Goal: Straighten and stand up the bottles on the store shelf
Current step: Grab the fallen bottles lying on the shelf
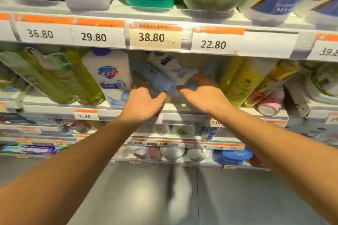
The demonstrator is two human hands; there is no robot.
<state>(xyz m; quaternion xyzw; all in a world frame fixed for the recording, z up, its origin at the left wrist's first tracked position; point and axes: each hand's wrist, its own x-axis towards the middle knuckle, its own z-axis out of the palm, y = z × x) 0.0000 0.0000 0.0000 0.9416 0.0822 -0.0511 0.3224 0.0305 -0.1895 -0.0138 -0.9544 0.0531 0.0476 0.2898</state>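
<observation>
In the gap on the middle shelf [54, 109] lie two toppled bottles. A light blue bottle [157, 78] is on its side, its end pointing toward me. A white bottle [172, 67] with a dark label leans across behind it. My left hand [144, 102] reaches in just below the blue bottle, thumb touching its end, fingers apart. My right hand [203, 91] is at the blue bottle's right; its fingers curl around something blue there, partly hidden, so its hold is unclear.
A white Safeguard bottle [109, 76] stands left of the gap, with green bottles [60, 76] further left. Yellow bottles [243, 82] stand to the right. Price tags [151, 37] line the upper shelf edge above the hands. Lower shelves hold more products.
</observation>
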